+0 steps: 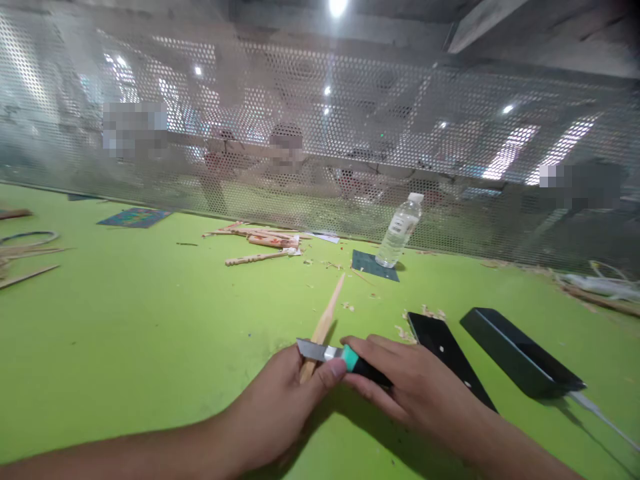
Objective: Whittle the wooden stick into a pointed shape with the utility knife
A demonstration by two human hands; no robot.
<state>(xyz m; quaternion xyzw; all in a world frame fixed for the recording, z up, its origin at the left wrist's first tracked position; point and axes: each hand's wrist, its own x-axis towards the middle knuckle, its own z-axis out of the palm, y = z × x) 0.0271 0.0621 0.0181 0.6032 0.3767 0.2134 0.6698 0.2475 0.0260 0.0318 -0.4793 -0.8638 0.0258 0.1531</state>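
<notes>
My left hand (280, 400) is closed around the lower end of a pale wooden stick (327, 317) that tapers to a point and slants away over the green table. In my right hand (420, 380) is a utility knife (353, 360) with a black and teal handle. Its metal blade lies across the stick, pointing left. The left thumb rests against the knife near the base of the blade. The fingers under the stick are hidden.
Wood shavings (434, 313) lie about the green table (165, 347). At the right are a black phone (450, 357) and a dark box-shaped device (520, 353) with a white cable. A water bottle (399, 233) stands on dark sandpaper (363, 262). Carved sticks (257, 259) lie before a perforated metal screen (310, 180).
</notes>
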